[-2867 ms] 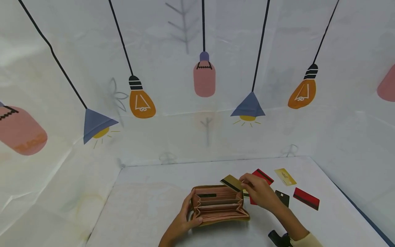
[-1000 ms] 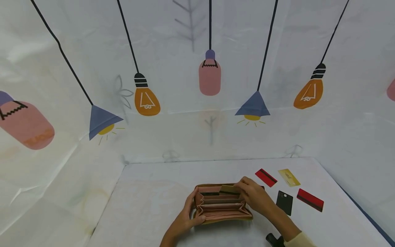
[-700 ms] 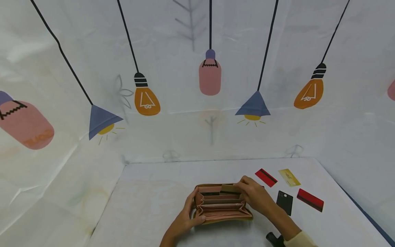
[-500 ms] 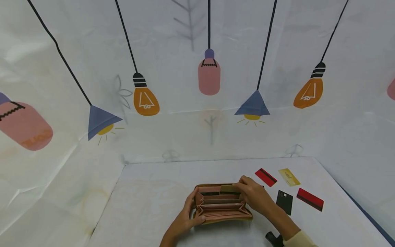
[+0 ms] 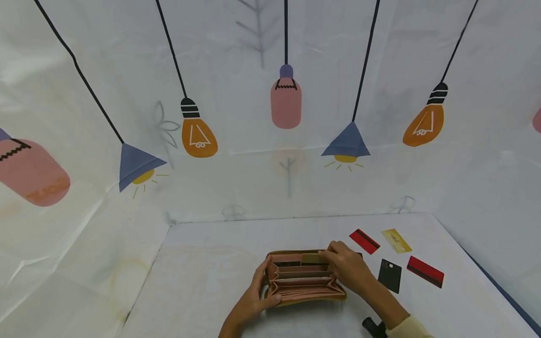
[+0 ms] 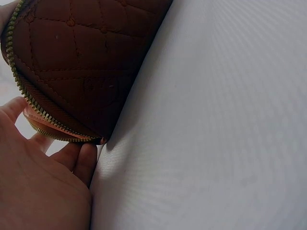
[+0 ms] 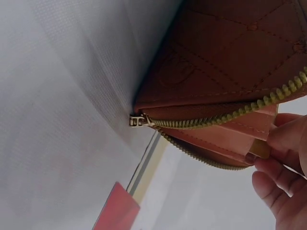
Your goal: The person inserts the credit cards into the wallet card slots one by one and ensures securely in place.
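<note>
An unzipped wallet (image 5: pixel 306 290) with pink inner compartments faces up in the head view. My left hand (image 5: pixel 253 295) grips its left end, thumb on the near edge; in the left wrist view that hand (image 6: pixel 43 177) holds the zipped corner of the brown quilted cover (image 6: pixel 81 57). At the far right of the wallet my right hand (image 5: pixel 348 267) pinches a gold card (image 5: pixel 312 258), mostly down in a back slot. A dark-striped card (image 5: pixel 287 264) sits left of it. The right wrist view shows the fingers of my right hand (image 7: pixel 288 163) on the gold card's corner (image 7: pixel 259 148).
On the white table (image 5: pixel 190 281), right of the wallet, lie a red card (image 5: pixel 365 241), a yellow card (image 5: pixel 396 241), a black card (image 5: pixel 390 276) and another red card (image 5: pixel 425 272). More cards lie behind the wallet, partly hidden. A printed sheet (image 5: pixel 236 183) hangs behind.
The gold card has gone from above the wallet's far right corner down into the back slot, with my right hand moving left and down. Over the last half second it sinks slightly deeper.
</note>
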A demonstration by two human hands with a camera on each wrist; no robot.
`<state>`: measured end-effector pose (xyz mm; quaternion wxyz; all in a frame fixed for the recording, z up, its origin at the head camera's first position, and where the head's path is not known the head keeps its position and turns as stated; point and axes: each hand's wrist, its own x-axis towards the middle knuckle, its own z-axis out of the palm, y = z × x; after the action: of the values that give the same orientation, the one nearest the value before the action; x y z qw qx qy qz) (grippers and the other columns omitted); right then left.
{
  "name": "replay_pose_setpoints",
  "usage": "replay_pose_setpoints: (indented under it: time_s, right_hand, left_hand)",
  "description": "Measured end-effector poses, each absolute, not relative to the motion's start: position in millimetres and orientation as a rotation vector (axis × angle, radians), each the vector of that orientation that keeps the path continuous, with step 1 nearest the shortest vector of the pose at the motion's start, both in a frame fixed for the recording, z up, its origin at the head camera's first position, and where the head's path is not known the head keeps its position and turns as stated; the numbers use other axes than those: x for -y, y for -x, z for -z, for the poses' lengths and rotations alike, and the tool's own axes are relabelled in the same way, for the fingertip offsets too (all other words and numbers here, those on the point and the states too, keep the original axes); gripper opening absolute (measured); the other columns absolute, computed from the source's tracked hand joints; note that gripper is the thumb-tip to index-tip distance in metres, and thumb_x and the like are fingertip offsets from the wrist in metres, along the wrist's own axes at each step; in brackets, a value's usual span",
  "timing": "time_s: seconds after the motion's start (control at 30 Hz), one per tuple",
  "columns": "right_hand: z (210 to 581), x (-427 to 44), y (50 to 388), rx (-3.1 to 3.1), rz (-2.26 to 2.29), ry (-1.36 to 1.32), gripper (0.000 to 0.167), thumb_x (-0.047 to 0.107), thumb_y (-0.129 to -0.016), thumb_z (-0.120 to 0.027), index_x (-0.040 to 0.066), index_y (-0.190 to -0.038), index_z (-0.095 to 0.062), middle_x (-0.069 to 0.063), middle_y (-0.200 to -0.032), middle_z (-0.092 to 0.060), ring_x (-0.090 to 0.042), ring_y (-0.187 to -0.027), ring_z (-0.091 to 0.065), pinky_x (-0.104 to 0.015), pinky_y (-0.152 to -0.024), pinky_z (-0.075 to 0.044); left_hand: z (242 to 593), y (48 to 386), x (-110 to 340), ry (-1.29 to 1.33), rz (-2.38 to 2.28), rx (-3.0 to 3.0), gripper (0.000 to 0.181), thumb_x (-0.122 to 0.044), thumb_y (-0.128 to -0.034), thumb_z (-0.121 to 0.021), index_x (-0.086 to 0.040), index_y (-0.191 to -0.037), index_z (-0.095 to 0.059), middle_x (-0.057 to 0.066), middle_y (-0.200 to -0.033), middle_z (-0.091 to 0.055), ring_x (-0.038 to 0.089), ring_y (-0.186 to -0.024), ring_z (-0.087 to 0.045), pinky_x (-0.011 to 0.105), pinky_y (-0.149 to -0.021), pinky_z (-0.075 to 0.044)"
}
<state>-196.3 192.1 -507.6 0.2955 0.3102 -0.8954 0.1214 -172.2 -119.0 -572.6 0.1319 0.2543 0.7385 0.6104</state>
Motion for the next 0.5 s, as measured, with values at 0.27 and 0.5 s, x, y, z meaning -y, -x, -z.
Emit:
replay_pose_setpoints:
  time_s: [0.27, 0.5]
  right_hand:
    - [510.1, -188.7, 194.3, 2.417, -0.286, -0.864, 0.041, -0.009, -0.066, -0.084, 0.013, -0.099, -0.078, 0.003, -0.084, -0.057, -0.007, -0.075, -0.05, -0.016, -0.059, -0.046]
    - [508.3, -187.5, 194.9, 2.396, -0.259, -0.878, 0.029, -0.002, -0.074, -0.078, 0.014, -0.097, -0.076, 0.004, -0.084, -0.065, -0.008, -0.074, -0.056, -0.022, -0.061, -0.051]
  left_hand:
    - [574.0, 173.1, 118.5, -0.802, -1.78, -2.135, 0.094, -0.01, -0.0975, -0.063, -0.027, -0.162, 0.004, 0.018, -0.166, -0.008, 0.043, -0.145, -0.03, 0.035, -0.112, -0.037]
    - [572.7, 173.1, 119.1, -0.802, -1.767, -2.152, 0.095, -0.011, -0.0969, -0.064, -0.026, -0.162, 0.004, 0.019, -0.165, -0.008, 0.043, -0.145, -0.031, 0.04, -0.114, -0.036]
